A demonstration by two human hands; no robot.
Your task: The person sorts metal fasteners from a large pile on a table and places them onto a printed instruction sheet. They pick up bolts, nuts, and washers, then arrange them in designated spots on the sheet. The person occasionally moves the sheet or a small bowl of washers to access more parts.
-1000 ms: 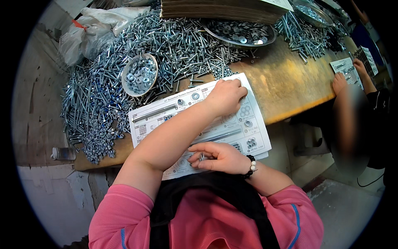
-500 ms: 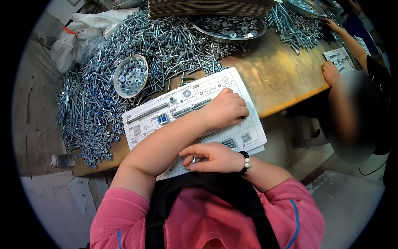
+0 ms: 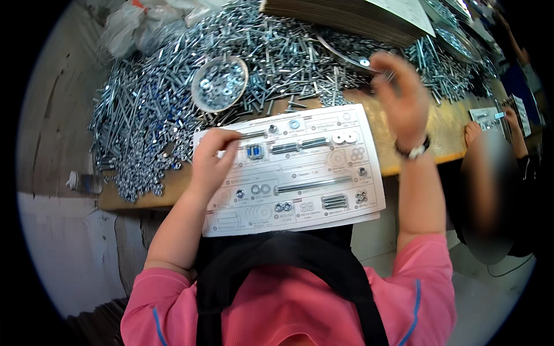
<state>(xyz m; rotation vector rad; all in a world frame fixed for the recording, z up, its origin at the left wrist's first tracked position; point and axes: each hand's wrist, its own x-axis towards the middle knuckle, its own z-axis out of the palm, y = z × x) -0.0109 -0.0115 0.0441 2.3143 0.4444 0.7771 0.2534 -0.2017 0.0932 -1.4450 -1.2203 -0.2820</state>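
A printed hardware sheet (image 3: 277,226) lies in front of me with metal parts set on its pictures. My left hand (image 3: 212,158) is at its upper left, fingers bent together beside a long bolt (image 3: 253,135); a small pale bit shows between them, too unclear to name. Raised past the sheet's upper right corner, my right hand (image 3: 407,101) is smeared by motion near the dish of washers (image 3: 349,57). Whether it holds anything is unclear. On the sheet are two flat washers (image 3: 344,137), shorter bolts (image 3: 300,145), a long rod-like bolt (image 3: 314,184) and blue-banded pieces (image 3: 254,151).
A big heap of bolts (image 3: 156,98) and nuts (image 3: 135,179) covers the table's left and back. A round bowl of washers (image 3: 219,83) sits in it. Behind stands a paper stack (image 3: 352,20). A co-worker's hands (image 3: 473,132) handle another sheet at right.
My left hand has drawn back from the sheet's right side to its upper left, uncovering the two washers. My right hand has gone from the near edge up toward the washer dish.
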